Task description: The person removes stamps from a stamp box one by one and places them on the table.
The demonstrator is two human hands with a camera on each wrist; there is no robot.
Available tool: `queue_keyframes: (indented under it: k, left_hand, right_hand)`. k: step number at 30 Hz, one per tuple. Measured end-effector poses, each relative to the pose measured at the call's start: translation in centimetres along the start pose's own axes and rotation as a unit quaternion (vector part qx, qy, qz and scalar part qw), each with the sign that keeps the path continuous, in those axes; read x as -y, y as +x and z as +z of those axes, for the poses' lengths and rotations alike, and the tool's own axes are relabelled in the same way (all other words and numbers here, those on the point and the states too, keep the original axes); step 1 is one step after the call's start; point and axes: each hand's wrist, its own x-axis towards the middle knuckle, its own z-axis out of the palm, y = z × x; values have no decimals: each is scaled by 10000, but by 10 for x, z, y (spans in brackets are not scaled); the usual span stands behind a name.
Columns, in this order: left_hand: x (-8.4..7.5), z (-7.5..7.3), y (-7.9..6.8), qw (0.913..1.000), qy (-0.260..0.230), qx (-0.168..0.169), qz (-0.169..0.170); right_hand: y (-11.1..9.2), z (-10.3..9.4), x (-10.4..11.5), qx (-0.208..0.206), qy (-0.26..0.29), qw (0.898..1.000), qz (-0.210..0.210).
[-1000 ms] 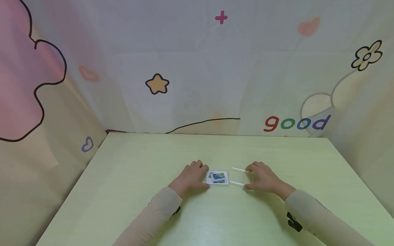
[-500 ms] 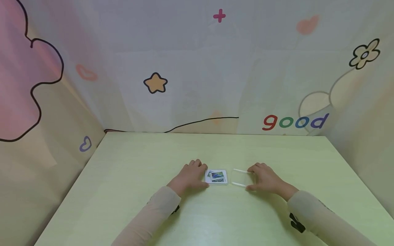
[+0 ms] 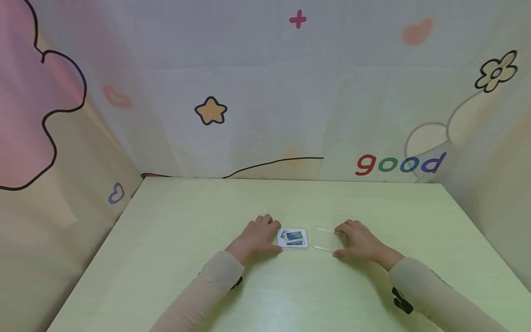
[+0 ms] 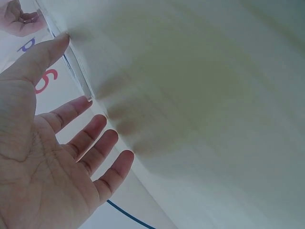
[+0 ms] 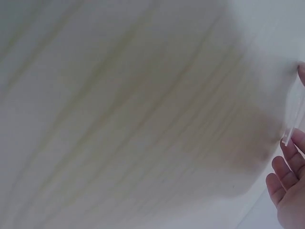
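In the head view a small flat white box (image 3: 293, 239) with printed pictures lies on the table. My left hand (image 3: 258, 237) grips its left end, thumb at the near edge and index finger at the far edge. The left wrist view shows the thin side of the box (image 4: 78, 74) between thumb and index finger, the other fingers of the left hand (image 4: 57, 138) spread below. To the right, my right hand (image 3: 357, 242) pinches a clear plastic cover (image 3: 325, 240) by its right end. A gap separates cover and box. Only the cover's corner (image 5: 288, 137) shows in the right wrist view.
The pale wooden table (image 3: 265, 286) stretches around both hands. A printed cloth backdrop (image 3: 265, 92) stands along its back edge, with cloth at both sides too.
The right hand has moved slightly right with the clear cover. The cover's left end, close against the box earlier, now stands apart from it. The left hand has kept its place on the box.
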Motion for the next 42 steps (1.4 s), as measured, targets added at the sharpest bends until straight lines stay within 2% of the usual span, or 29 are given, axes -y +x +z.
queue_keyframes:
  k: [8, 17, 42]
  left_hand:
    - [0, 1, 1, 10000, 31, -7, -32]
    - [-1, 0, 2, 9999, 82, 25, -66]
    - [-2, -2, 0, 10000, 32, 23, -65]
  right_hand:
    - [-2, 0, -2, -71, 54, 10000, -29]
    - [-2, 1, -2, 29, 214, 9996, 165]
    - [-1, 0, -4, 167, 360, 9988, 281]
